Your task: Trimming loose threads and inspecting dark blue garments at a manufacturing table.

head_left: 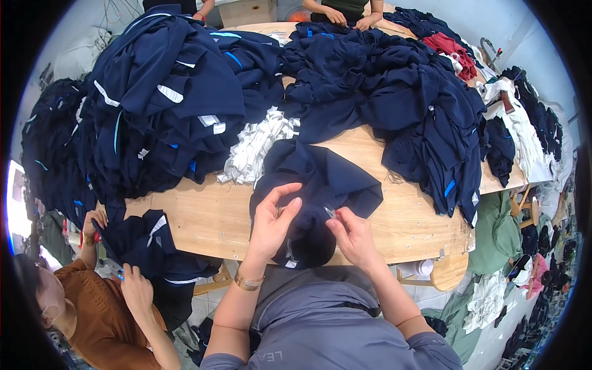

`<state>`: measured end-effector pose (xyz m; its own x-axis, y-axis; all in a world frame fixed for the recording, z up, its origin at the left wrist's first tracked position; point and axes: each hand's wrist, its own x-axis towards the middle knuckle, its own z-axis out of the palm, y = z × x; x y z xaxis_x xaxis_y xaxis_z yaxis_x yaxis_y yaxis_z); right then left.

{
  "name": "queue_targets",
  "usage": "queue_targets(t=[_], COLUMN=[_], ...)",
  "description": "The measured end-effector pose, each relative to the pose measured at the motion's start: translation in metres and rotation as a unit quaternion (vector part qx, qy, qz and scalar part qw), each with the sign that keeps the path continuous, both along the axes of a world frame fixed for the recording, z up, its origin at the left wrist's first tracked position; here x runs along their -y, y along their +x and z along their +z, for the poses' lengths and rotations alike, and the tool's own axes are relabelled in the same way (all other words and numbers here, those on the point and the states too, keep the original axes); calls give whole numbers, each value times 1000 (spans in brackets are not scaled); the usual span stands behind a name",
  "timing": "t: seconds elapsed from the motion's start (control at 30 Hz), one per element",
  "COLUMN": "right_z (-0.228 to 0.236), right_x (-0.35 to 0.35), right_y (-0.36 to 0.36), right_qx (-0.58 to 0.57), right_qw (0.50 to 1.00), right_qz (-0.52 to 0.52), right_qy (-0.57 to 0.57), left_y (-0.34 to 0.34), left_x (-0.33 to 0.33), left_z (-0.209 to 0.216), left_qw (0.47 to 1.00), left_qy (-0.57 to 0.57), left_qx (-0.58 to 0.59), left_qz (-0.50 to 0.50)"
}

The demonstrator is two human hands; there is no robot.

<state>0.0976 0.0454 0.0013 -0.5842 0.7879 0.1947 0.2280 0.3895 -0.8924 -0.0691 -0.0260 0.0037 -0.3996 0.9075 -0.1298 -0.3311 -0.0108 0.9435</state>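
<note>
- The left hand (271,225) is above a dark navy fabric garment (348,185); the thumb and forefinger of its grip stand apart, and I cannot tell whether the other fingers hold cloth.
- The right hand (354,237) has a narrow grip, thumb and forefinger pinching a small, shiny pointed tool (330,213), its tip toward the left hand.
- The garment lies bunched at the near edge of a pale wooden counter (203,216), in front of the person; a small white tag (291,264) shows on its lower part.
- Just beyond it, to the left, is a loose pile of white fabric strips (262,145).
- A tall heap of navy garments (166,92) with white and blue trim stands farther left; a lower navy heap (425,117) spreads across the right.
- At lower left, a co-worker in a brown shirt (105,314) handles another navy piece with a white strip (145,240).
- Across the counter, another person's hands (351,17) are beside the navy cloth.
</note>
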Motion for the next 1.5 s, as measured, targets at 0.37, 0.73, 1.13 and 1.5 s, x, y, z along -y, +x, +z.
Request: queue_targets(t=[0.37, 0.73, 1.13, 1.5], right_z=[2, 11, -15, -73], right_x=[3, 0, -12, -91], right_y=[3, 6, 6, -34], right_qx=[85, 117, -42, 149], right_qw=[985, 982, 997, 977], right_qz=[37, 43, -46, -145], right_qy=[144, 140, -47, 34], left_y=[10, 13, 14, 27], left_x=[3, 5, 6, 28], left_z=[20, 30, 17, -6], left_qw=[993, 955, 986, 876], left_qy=[25, -24, 15, -66], left_qx=[-113, -295, -168, -260], left_qz=[24, 20, -1, -400])
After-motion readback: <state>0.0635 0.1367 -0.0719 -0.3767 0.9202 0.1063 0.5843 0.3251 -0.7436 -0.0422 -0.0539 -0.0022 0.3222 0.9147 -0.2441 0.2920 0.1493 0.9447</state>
